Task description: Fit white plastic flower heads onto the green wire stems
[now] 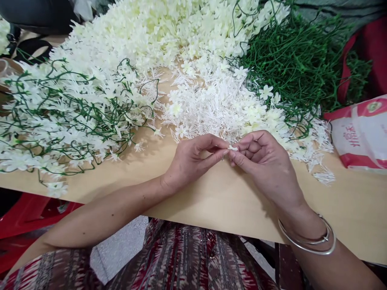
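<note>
Fingertip to fingertip, my left hand and my right hand meet over the near part of the table. Both are closed in a pinch around a small white artificial flower piece, partly covered by the fingers. Just beyond them lies a heap of white stamen sprays mixed with loose white blossoms. Dark green plastic stems are piled at the back right. To the left, white flowers on green stems form a tangled heap.
A large mound of cream-white blossoms covers the back of the wooden table. A red and white packet stands at the right, near a red bag. A red plastic stool is below the table's left edge.
</note>
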A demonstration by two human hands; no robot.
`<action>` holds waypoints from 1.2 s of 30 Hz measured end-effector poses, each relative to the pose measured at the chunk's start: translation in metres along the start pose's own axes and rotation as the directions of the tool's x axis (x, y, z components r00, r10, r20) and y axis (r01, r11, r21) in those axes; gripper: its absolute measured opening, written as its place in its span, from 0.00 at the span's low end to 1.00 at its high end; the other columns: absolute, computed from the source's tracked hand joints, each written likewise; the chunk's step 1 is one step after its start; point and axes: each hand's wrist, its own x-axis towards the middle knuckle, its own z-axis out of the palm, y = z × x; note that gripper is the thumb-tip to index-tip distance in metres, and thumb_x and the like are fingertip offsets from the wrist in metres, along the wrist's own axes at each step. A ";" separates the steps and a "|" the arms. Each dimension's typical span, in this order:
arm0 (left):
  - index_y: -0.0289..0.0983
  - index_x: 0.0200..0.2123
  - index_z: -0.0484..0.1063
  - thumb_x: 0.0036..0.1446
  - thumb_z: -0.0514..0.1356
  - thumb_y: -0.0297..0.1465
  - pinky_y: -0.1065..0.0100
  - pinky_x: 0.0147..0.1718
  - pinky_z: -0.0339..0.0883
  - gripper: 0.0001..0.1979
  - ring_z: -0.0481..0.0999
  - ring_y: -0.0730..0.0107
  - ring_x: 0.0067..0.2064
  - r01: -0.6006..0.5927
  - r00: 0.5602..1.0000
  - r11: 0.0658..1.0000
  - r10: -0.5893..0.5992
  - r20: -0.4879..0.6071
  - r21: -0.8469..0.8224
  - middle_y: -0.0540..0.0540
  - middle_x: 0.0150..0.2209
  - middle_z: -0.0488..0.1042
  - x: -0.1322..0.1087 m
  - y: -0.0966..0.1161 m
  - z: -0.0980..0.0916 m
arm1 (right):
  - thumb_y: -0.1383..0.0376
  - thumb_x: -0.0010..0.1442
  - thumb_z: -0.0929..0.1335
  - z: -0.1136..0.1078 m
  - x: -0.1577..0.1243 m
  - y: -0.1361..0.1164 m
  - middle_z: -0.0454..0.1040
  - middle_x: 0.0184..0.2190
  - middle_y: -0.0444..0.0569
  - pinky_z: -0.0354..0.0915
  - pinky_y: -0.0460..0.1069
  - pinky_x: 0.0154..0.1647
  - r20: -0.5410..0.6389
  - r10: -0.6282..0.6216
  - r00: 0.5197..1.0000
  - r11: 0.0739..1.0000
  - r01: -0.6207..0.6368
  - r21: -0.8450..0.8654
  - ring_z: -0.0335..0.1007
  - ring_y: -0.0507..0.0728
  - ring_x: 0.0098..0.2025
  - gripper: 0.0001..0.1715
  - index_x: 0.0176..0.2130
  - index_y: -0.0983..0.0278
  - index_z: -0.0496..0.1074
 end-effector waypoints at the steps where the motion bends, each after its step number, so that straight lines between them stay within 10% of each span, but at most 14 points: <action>1: 0.39 0.41 0.82 0.67 0.67 0.36 0.67 0.42 0.80 0.07 0.85 0.67 0.40 -0.003 1.000 1.000 0.003 0.010 0.009 0.44 0.40 0.87 0.000 0.000 0.000 | 0.58 0.63 0.77 -0.001 0.000 0.000 0.80 0.31 0.44 0.79 0.53 0.31 -0.005 -0.008 1.000 1.000 0.008 -0.014 0.79 0.56 0.28 0.17 0.40 0.53 0.66; 18: 0.40 0.44 0.82 0.68 0.66 0.33 0.66 0.44 0.82 0.05 0.86 0.68 0.41 -0.094 0.995 0.996 0.094 0.035 0.008 0.44 0.40 0.87 0.002 0.006 -0.002 | 0.62 0.59 0.78 0.001 -0.002 -0.008 0.78 0.25 0.42 0.71 0.50 0.27 -0.082 0.027 0.996 0.999 -0.024 0.032 0.73 0.54 0.26 0.04 0.35 0.56 0.81; 36: 0.36 0.40 0.78 0.61 0.72 0.36 0.68 0.45 0.82 0.11 0.85 0.70 0.40 0.123 0.992 0.944 -0.113 0.052 -0.306 0.45 0.39 0.84 0.004 -0.005 0.005 | 0.57 0.62 0.78 0.007 0.001 0.001 0.76 0.25 0.41 0.69 0.50 0.28 -0.053 0.062 0.997 0.994 -0.057 0.090 0.70 0.54 0.26 0.08 0.34 0.56 0.79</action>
